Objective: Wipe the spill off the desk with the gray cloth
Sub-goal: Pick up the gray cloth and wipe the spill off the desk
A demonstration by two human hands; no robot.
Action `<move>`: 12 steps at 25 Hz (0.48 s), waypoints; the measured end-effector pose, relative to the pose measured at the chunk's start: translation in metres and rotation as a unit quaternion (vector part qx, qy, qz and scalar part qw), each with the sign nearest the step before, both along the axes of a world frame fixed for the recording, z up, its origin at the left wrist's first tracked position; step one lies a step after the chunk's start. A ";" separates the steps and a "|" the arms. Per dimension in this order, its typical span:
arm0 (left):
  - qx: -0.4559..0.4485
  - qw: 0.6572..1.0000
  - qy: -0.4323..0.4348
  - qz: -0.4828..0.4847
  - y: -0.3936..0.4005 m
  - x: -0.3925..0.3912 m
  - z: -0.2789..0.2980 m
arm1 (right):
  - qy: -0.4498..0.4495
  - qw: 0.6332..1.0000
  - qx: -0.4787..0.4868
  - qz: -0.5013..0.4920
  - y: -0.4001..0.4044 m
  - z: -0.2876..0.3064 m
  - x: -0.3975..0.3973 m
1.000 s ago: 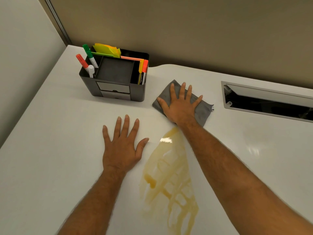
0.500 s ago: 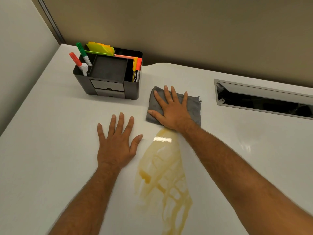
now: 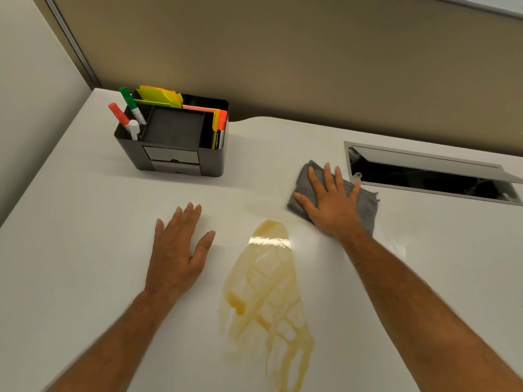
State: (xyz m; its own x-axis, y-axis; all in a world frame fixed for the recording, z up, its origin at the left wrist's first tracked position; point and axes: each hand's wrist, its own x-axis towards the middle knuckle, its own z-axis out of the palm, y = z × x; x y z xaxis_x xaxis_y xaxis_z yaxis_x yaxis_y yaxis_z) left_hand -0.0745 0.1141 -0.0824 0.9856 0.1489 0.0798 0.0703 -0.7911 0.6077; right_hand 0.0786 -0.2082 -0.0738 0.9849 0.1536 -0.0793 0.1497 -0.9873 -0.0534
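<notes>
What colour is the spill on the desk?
Yellowish-amber, translucent and streaky, on the white desk: the spill shows in the head view.

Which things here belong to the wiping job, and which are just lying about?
Job: gray cloth under the right hand; yellowish spill; white desk.
Lying about: black organizer with markers; open cable hatch.

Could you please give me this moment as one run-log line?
right hand flat on gray cloth | left hand flat on desk | spill unwiped
</notes>
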 end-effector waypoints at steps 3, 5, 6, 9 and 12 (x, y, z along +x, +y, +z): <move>0.068 0.998 0.002 0.007 0.024 -0.009 -0.003 | 0.010 0.997 -0.009 -0.076 -0.017 0.002 -0.020; 0.145 0.988 0.025 0.039 0.044 -0.019 -0.008 | 0.009 0.994 -0.010 -0.108 -0.014 0.001 -0.031; 0.173 0.982 0.044 0.061 0.051 -0.024 -0.010 | 0.008 0.993 -0.007 -0.116 -0.011 0.000 -0.035; 0.203 0.972 0.064 0.101 0.052 -0.026 -0.012 | 0.005 0.993 -0.004 -0.121 -0.001 0.001 -0.040; 0.199 0.972 0.070 0.104 0.048 -0.020 -0.011 | -0.001 0.994 -0.007 -0.107 0.018 0.001 -0.039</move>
